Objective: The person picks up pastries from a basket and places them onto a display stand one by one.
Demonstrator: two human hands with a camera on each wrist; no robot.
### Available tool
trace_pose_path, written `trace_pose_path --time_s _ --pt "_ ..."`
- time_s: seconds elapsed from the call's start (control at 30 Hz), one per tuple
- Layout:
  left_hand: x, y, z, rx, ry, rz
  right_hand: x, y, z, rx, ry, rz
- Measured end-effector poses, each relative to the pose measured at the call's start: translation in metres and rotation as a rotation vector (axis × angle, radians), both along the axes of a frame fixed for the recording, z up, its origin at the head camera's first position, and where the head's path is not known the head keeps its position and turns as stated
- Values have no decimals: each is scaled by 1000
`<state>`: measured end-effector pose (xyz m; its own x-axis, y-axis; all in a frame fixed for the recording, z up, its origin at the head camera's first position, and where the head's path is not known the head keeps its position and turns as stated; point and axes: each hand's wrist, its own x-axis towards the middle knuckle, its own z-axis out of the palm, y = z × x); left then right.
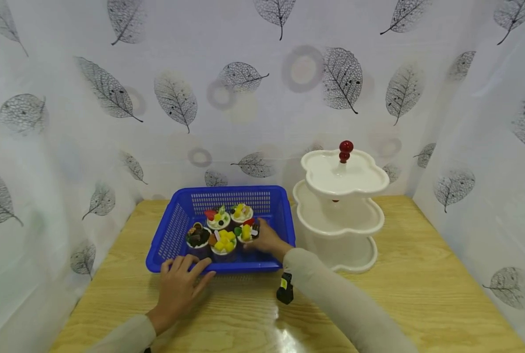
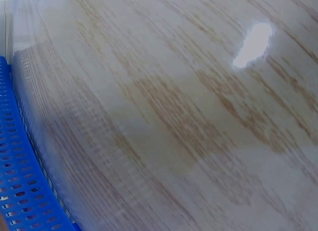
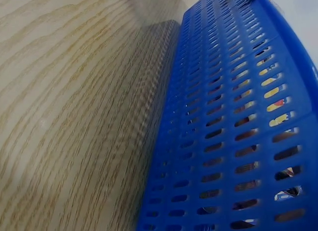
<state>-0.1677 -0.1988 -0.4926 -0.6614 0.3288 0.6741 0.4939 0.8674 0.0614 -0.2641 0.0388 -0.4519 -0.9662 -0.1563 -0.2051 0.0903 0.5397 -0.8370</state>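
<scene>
Head view, right-hand cup: fruit-topped cup [image 1: 246, 233], pale top carrying glossy red and yellow pieces, a green one and dark sticks; sits inside the basket, rightmost of the front cups.
Right hand [image 1: 264, 238]: fingers bent in against the right side of this cup, gripping it; fingertips partly hidden.
Neighbouring cups: four, round, close together to the left; one heaped with blocky yellow cubes [image 1: 224, 241], one dark and crumbly on top [image 1: 198, 236], two fruit-dressed [image 1: 218, 220] behind.
Basket [image 1: 258, 267]: blue, plastic-looking, rectangular with rounded corners, smooth rim; right wrist view shows rows of rounded slots, coloured toppings visible through them.
Left hand [image 1: 180, 287]: fingers spread, resting on the near rim, not closed around any cup.
Stand [image 1: 348, 179]: right of basket; three glossy white lobed tiers, red beaded knob [image 1: 345, 151].
Table [image 1: 421, 274]: yellowish wood grain, shiny.
Backdrop [image 1: 262, 122]: pale, rippled sheet, skeleton-leaf print.
</scene>
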Motion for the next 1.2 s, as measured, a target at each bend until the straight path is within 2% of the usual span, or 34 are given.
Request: trace_pose_path --time_s 0.2,0.37,0.67,0.87,1.03,1.2 --pt "-1 1 -1 0 7 -5 -2 1 -3 68 39 43" --pt "-2 0 -3 -7 26 -5 -3 2 -5 127 46 25" --pt "0 -1 0 -29 -27 15 1 3 1 86 15 -19" --pt "0 1 0 -17 -24 13 5 6 15 63 2 -15" --pt "0 2 0 -10 -15 8 10 11 32 14 67 4" --pt "1 3 3 8 -8 -6 14 18 58 -122 88 15"
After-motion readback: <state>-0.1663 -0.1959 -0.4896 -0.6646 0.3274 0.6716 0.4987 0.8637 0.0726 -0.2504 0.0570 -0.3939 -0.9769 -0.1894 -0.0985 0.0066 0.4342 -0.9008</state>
